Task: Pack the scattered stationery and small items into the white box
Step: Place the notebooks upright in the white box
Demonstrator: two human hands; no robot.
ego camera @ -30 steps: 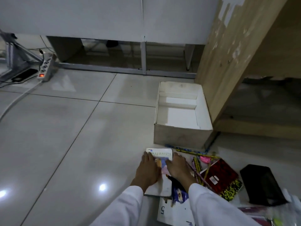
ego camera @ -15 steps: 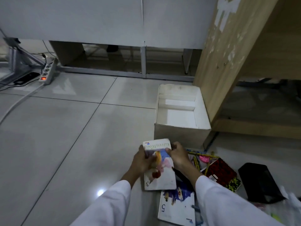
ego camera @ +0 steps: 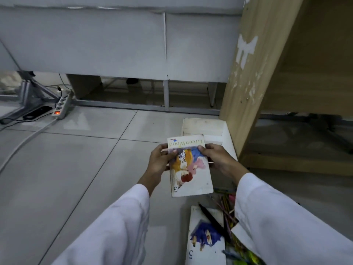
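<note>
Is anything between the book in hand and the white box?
Nothing visible. Both hands, left and right, hold the book in front of the box, whose open top shows no obstruction.

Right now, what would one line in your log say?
step: carrying book toward box | left hand: grips book 3 | right hand: grips same book | white box: behind book | book 5: on floor

A white book (ego camera: 191,169) marked 3 is held above the floor at the white box's (ego camera: 228,134) 6 o'clock edge; book 5 (ego camera: 207,243) and pencils (ego camera: 227,207) lie at 6 o'clock.
</note>
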